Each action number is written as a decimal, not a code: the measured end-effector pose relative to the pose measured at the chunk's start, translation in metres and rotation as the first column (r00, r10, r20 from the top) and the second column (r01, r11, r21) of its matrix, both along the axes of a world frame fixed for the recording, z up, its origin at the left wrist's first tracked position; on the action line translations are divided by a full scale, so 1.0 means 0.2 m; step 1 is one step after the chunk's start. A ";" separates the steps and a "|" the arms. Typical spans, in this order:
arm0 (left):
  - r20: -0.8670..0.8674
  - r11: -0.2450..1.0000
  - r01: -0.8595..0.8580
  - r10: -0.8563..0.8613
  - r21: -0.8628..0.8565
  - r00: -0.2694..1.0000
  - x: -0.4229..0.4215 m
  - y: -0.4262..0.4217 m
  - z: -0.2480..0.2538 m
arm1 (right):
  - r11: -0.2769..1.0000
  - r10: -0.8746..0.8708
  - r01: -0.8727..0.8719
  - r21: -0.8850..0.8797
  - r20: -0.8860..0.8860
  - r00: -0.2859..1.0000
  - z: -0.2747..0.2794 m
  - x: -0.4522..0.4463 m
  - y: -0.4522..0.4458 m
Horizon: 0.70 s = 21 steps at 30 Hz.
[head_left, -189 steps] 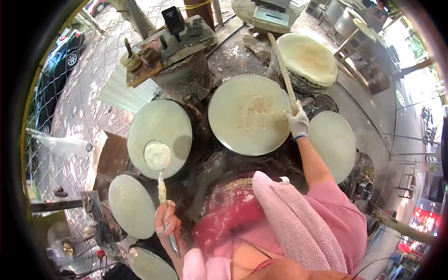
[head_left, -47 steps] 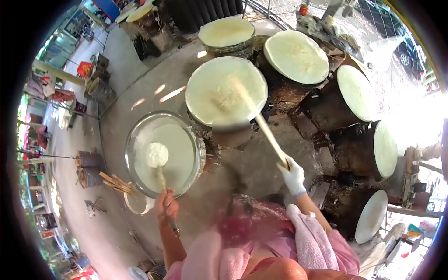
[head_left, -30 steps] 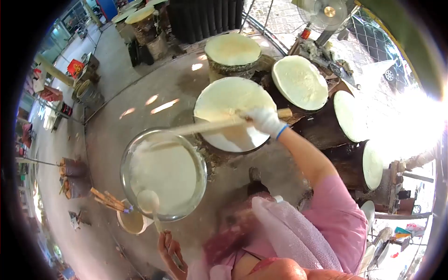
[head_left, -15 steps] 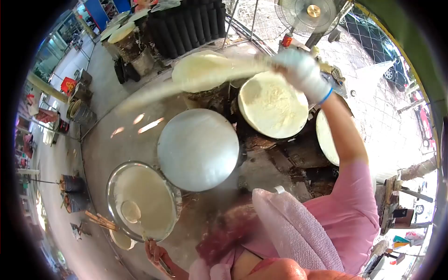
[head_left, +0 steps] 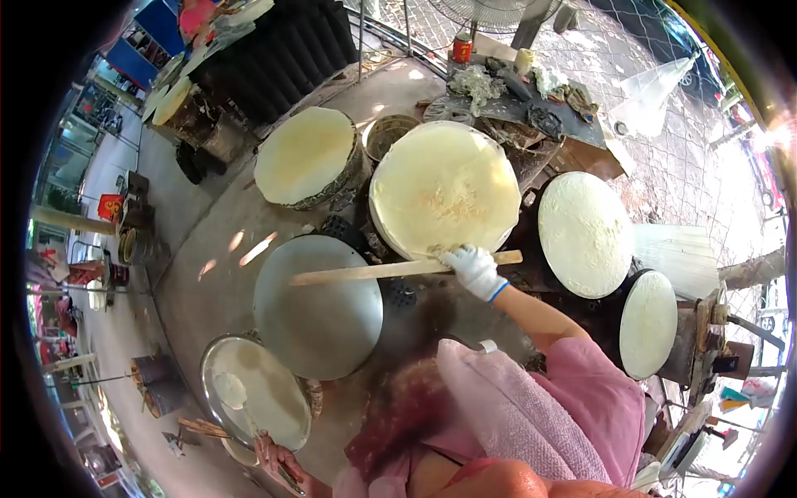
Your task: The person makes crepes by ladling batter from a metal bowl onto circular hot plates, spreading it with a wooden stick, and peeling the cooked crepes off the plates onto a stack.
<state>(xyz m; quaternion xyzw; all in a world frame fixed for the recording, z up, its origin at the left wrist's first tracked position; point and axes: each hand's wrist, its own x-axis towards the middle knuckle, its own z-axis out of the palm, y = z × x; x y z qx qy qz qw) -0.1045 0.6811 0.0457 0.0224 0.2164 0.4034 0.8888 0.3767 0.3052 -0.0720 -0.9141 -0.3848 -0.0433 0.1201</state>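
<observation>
My right hand [head_left: 473, 272], in a white glove with a blue cuff, is closed around a long flat wooden stick [head_left: 365, 272]. The stick lies level across the view, its left part above a bare grey round griddle [head_left: 319, 319]. Just beyond the glove, a round griddle covered by a pale thin sheet [head_left: 448, 178] nearly touches my fingers. Low on the left, my bare left hand [head_left: 278, 458] grips the handle of a ladle [head_left: 230, 388]. The ladle's bowl rests in pale batter inside a wide metal basin [head_left: 217, 407].
More pale-covered rounds stand at the far left [head_left: 305, 156] and to the right [head_left: 585, 235], [head_left: 647, 324]. Behind is a low table [head_left: 573, 124] with a red can [head_left: 462, 48] and plastic bags. A wire fence [head_left: 656, 50] and a fan [head_left: 498, 12] border the back.
My right hand has swung down toward me, bringing the stick from over the far griddles to above the bare one. My left hand still holds the ladle. The view has shifted.
</observation>
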 end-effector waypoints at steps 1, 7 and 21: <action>0.005 1.000 0.011 -0.011 -0.009 1.000 0.03 0.00 0.01 | 0.999 -0.012 0.013 0.041 -0.036 0.999 -0.01 -0.02 0.02; 0.040 0.993 0.115 -0.114 -0.036 0.993 0.23 0.05 0.04 | 0.978 -0.067 0.122 0.169 -0.295 0.953 0.13 0.02 0.08; 0.093 0.998 0.044 -0.048 0.038 0.994 0.29 -0.02 0.08 | 0.484 -0.157 0.815 0.318 -0.885 0.438 -0.07 1.19 -0.58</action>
